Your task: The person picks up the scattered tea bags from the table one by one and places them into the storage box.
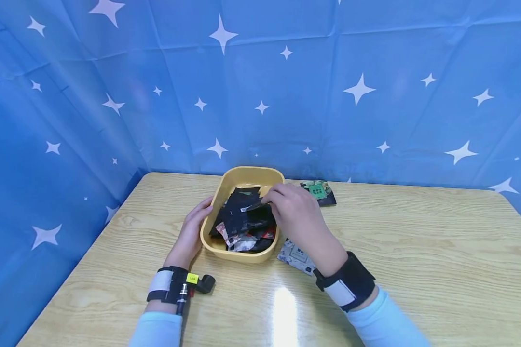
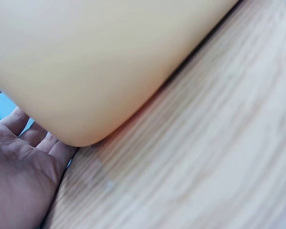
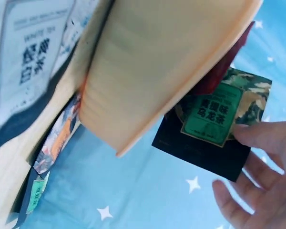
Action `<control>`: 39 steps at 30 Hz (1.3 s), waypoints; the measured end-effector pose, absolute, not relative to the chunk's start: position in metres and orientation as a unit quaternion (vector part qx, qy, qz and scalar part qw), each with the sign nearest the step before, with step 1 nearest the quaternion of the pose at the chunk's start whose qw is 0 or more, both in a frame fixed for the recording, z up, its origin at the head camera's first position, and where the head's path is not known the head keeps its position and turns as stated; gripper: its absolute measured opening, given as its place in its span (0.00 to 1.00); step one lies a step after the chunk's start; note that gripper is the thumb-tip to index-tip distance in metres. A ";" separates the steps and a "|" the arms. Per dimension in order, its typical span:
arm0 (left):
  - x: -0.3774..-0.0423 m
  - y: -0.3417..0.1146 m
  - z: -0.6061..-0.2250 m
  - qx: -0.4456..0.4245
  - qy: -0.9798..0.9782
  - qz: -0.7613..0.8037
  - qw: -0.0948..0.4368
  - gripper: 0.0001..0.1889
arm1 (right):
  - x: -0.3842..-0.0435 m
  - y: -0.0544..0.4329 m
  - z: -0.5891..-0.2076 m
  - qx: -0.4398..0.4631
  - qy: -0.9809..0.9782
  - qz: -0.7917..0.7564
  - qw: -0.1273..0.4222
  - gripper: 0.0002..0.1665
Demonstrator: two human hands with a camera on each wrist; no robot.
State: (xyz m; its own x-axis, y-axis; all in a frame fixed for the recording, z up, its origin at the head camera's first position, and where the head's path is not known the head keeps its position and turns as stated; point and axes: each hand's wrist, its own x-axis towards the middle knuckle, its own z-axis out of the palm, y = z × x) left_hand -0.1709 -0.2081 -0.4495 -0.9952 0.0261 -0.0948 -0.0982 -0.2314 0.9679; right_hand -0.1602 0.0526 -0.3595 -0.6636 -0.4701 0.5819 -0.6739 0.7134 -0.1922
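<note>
A yellow plastic bin (image 1: 243,257) stands on the table with a heap of mostly dark tea sachets (image 1: 239,214) inside. My left hand (image 1: 190,237) rests against the bin's left side, its fingers lying along the outer wall in the left wrist view. Over the bin's right part, my right hand (image 1: 296,212) pinches a tea sachet (image 3: 209,126) between thumb and fingers. That sachet is black with a green label and a camouflage-like pattern at one end. A dark red sachet (image 3: 224,64) shows at the rim, partly overlapping it in the right wrist view.
Beyond the right hand, a green-labelled sachet (image 1: 318,192) lies on the table (image 1: 417,250). A pale floral sachet (image 1: 296,255) lies to the bin's right, partly under the right forearm. An orange-patterned sachet (image 3: 59,136) also lies there. A blue star-printed curtain (image 1: 260,86) hangs behind.
</note>
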 end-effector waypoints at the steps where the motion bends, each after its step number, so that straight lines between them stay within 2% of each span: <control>1: -0.171 -0.208 -0.450 -0.029 0.618 0.785 0.039 0.28 | -0.160 0.052 -0.361 0.320 -0.893 0.196 0.248 0.10; 7: -0.171 -0.208 -0.449 -0.025 0.621 0.783 0.035 0.27 | -0.158 0.052 -0.365 0.300 -0.917 0.183 0.191 0.08; 13: -0.172 -0.208 -0.450 -0.026 0.619 0.784 0.036 0.27 | -0.156 0.052 -0.366 0.296 -0.923 0.188 0.158 0.11; 18: -0.173 -0.209 -0.451 -0.027 0.621 0.782 0.039 0.27 | -0.162 0.062 -0.359 0.255 -0.940 0.195 0.117 0.20; 25: -0.172 -0.210 -0.448 -0.030 0.619 0.784 0.041 0.28 | -0.181 0.099 -0.352 0.164 -0.967 0.195 -0.010 0.32; 28: -0.171 -0.210 -0.447 -0.029 0.620 0.783 0.039 0.28 | -0.187 0.114 -0.353 0.142 -0.971 0.188 -0.043 0.33; 35: -0.171 -0.210 -0.448 -0.030 0.619 0.784 0.040 0.28 | -0.194 0.132 -0.358 0.129 -0.970 0.189 -0.076 0.34; 39: -0.172 -0.209 -0.448 -0.031 0.617 0.786 0.040 0.28 | -0.198 0.137 -0.363 0.119 -0.967 0.186 -0.124 0.36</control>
State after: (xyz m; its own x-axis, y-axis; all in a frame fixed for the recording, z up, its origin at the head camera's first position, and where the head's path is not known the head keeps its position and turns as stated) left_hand -0.1719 -0.2091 -0.4481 -0.9949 0.0246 -0.0979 -0.1009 -0.2361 0.9665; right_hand -0.1976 0.1372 -0.3626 -0.9409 -0.2762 -0.1959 -0.1839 0.9025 -0.3894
